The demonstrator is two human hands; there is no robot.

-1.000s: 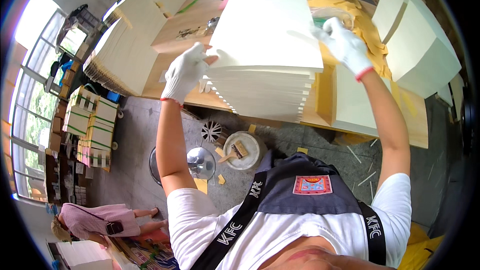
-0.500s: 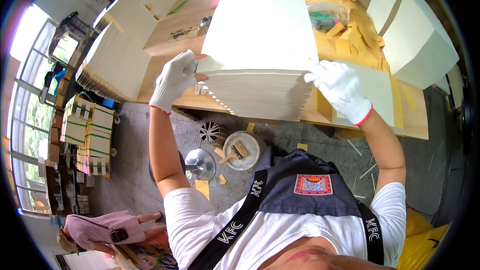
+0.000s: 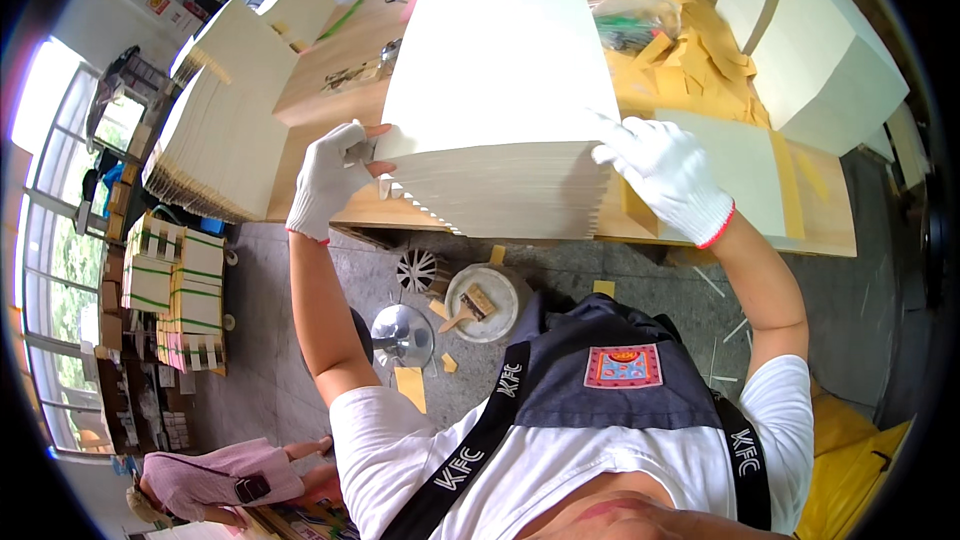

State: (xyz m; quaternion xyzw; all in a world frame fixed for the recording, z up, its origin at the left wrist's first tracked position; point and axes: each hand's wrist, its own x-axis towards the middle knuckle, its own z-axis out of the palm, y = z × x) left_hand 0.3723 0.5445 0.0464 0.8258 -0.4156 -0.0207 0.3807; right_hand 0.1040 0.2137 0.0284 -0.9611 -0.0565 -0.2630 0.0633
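A tall stack of white sheets stands at the near edge of the wooden table, its near side showing many layered edges, staggered at the left. My left hand, in a white glove with bare thumb and index fingertips, grips the stack's near left corner, the index finger at the top and the thumb lower. At the near right corner, my gloved right hand has its fingers bent around the top edge. Its fingertips partly blend with the white sheets.
More white stacks stand at the left and right. Yellow paper scraps and a clear bag lie right of the centre stack. Below are a round tub with a brush and a metal stool base. A person is at lower left.
The whole view has shifted slightly, so the table and stack appear further left. Both hands stay at the stack's near corners, with little change in their grip.
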